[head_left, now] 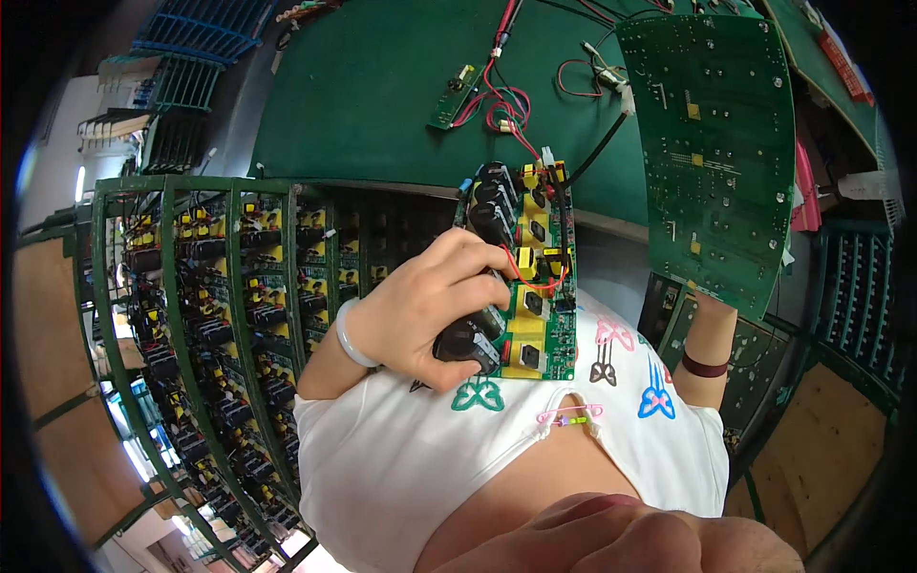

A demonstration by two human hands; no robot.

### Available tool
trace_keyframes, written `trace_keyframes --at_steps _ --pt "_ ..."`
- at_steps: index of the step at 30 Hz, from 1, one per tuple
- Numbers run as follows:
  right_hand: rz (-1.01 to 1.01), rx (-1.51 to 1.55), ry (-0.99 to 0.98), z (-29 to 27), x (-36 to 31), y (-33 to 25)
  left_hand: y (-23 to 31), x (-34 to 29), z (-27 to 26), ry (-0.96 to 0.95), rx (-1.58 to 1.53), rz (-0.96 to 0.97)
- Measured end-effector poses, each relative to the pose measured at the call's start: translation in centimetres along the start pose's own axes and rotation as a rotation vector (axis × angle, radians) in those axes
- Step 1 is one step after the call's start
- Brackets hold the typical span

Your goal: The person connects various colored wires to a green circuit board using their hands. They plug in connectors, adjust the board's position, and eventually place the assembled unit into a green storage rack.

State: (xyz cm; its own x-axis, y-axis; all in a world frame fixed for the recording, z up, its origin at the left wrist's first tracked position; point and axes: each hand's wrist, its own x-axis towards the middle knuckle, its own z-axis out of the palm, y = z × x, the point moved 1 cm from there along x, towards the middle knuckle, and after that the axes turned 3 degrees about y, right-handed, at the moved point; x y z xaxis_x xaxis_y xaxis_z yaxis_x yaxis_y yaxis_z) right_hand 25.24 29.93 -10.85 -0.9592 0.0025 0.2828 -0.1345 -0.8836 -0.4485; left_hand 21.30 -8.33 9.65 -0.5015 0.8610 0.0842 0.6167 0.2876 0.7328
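My left hand [444, 301] is closed over the black cylindrical capacitors of a populated circuit board [532, 329], thumb on the near capacitor. That board lies close to my shirt, its far end reaching over the table edge, with yellow-wrapped parts and a thin red wire loop on it. On the right, a large green circuit board [716, 172] stands tilted with its solder side showing. My right hand [712, 307] holds it by its near end, with most of the fingers hidden behind it. A black cable with a white connector [626, 100] runs between the two boards.
A green worktable [363, 105] spans the far side. On it lie a small circuit board [454, 95] and tangled red and black wires [506, 105]. A green metal rack [172, 315] full of similar boards stands on the left; another rack [855, 296] is at the right.
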Motion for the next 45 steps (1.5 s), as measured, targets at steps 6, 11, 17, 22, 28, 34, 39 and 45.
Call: trace_keyframes --at_steps 6,11,17,22,28,34,39,45 --pt "0.011 -0.002 0.004 0.5 -0.1 0.5 -0.1 -1.0 0.3 -0.021 -0.063 0.043" --pt "0.013 -0.003 0.008 0.8 -0.1 0.8 0.6 -0.2 0.4 0.051 -0.024 0.007" --pt "0.029 0.007 0.003 1.0 -0.1 1.4 -0.2 -0.8 0.9 0.108 -0.116 0.062" --pt "0.010 0.008 -0.001 1.1 -0.6 1.6 -1.5 -1.3 -0.9 0.106 -0.253 0.140" --pt "-0.033 0.054 0.015 1.9 -1.1 1.8 -2.7 -2.3 -4.2 0.592 -1.012 0.205" --pt "-0.069 0.014 0.053 2.0 -1.6 2.2 -6.7 -5.4 -9.3 0.804 -1.515 0.322" --pt "-0.110 -0.112 0.144 1.1 -1.9 2.6 -10.6 -4.9 -9.2 0.728 -1.528 0.403" --pt "-0.237 -0.847 0.347 4.2 -1.2 0.0 -12.0 -4.2 -8.6 0.643 -1.507 0.420"
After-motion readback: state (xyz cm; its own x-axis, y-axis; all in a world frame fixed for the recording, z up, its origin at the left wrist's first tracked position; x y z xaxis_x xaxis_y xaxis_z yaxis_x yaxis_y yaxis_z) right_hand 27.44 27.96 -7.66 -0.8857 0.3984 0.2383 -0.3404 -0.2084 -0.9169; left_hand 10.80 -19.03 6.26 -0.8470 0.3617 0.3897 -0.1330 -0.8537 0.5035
